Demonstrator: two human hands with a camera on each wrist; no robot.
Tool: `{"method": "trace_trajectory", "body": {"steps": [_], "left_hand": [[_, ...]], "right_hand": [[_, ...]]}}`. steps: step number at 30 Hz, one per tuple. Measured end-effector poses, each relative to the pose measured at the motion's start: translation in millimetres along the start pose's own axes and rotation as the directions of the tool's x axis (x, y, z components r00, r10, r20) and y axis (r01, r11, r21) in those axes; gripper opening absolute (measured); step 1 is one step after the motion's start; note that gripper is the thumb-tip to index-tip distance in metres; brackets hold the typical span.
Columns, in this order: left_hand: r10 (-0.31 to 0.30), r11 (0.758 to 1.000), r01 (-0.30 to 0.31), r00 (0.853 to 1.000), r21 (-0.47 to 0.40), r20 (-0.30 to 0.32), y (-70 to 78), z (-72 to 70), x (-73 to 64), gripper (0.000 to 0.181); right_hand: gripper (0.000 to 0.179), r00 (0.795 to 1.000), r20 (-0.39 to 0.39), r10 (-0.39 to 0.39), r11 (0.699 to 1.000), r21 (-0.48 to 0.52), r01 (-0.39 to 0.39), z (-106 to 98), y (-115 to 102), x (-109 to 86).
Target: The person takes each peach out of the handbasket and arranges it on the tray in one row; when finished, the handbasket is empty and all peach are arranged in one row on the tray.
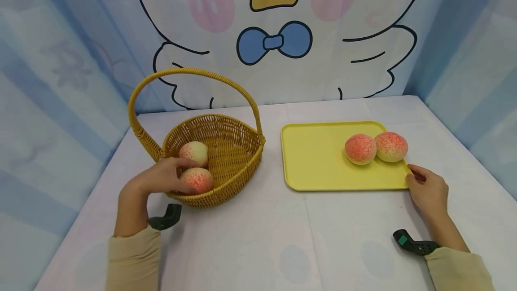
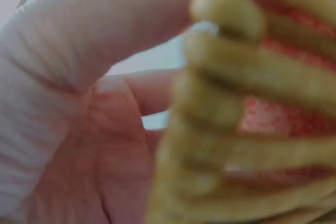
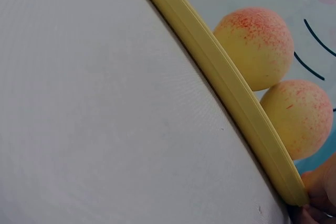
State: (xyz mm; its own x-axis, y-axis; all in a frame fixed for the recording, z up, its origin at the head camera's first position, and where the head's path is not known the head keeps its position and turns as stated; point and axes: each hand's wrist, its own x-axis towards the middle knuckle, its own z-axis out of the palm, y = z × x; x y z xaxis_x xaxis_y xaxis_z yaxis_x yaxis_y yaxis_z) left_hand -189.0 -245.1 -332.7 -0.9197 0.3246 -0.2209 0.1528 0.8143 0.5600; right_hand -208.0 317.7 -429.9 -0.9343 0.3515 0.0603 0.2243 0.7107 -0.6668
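Note:
Two peaches lie in the brown wicker basket (image 1: 238, 181), one behind the other at its left side. My left hand (image 1: 161, 176) reaches over the rim and holds the nearer peach (image 1: 199, 180) between fingers and thumb. Its fingers lie against the farther peach (image 1: 194, 152). In the left wrist view the basket weave (image 2: 210, 108) hides most of the fingertips. My right hand (image 1: 430, 192) pinches the near right corner of the yellow tray (image 1: 315, 156). On the tray's right part a peach (image 1: 360, 149) touches another peach (image 1: 390, 147).
The basket's tall arched handle (image 1: 194, 72) rises above its bowl. A white cloth (image 1: 258, 237) covers the table. Behind it hangs a printed curtain (image 1: 274, 80), with blue curtains at both sides. Black wrist devices sit at the left wrist (image 1: 165, 218) and the right wrist (image 1: 416, 244).

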Motion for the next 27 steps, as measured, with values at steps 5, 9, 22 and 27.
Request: {"method": "trace_trajectory", "body": {"steps": [5, 9, 22, 27], "left_hand": [[0.004, 1.000, -0.005, 0.999, 0.015, 0.035, -0.7, 2.8, 5.3, 0.063], [0.019, 1.000, -0.019, 1.000, 0.003, 0.017, -1.9, 2.6, 5.5, 0.063], [0.071, 0.993, -0.077, 0.995, -0.092, -0.070, 0.4, 0.5, 2.9, 0.071], [0.116, 0.980, -0.127, 0.990, -0.150, -0.081, 8.7, 1.7, 5.1, 0.072]], "right_hand": [[0.041, 1.000, 0.006, 0.002, 1.000, 0.005, -0.002, -0.8, 1.8, -0.7], [0.041, 1.000, 0.011, 0.005, 1.000, 0.009, -0.005, -0.7, 1.7, -0.7], [0.041, 1.000, 0.008, 0.017, 1.000, 0.005, -0.017, -0.1, -0.1, 1.2], [0.041, 1.000, -0.005, 0.009, 1.000, 0.000, -0.009, 0.9, 0.9, 0.9]]}}
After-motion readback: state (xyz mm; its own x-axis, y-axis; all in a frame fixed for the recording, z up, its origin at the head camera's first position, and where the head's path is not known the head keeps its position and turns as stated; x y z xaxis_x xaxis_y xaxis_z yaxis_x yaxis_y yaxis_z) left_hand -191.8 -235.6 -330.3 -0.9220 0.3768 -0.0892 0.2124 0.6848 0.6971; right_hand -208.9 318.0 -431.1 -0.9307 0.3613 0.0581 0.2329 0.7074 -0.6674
